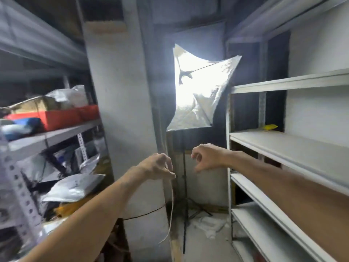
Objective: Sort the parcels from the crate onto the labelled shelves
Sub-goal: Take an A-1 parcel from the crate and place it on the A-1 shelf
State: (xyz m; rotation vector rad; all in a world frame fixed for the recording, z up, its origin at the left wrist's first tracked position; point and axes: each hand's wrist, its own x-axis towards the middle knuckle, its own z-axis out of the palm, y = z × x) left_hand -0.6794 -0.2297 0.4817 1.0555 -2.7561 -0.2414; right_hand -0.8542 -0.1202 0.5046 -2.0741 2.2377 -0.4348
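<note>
Head camera: the left hand is raised in front of a concrete pillar, its thumb and fingertips pinching a thin pale cord that hangs down in a loose curve. Just beside it, apart and holding nothing, the right hand hovers with its fingers loosely curled downward.

The parcels are silvery plastic mailers heaped on the lower levels of a grey metal rack on the left. On the level above sits a red box, with a cardboard box and crumpled clear plastic behind it; whether these lie inside the red box cannot be told through the blur.

On the right stands white shelving, where a small yellow object rests at the back of one board.

Between the two units a lit softbox glows on a black stand, whose legs spread over the pale floor. A dark cable crosses the pillar.
</note>
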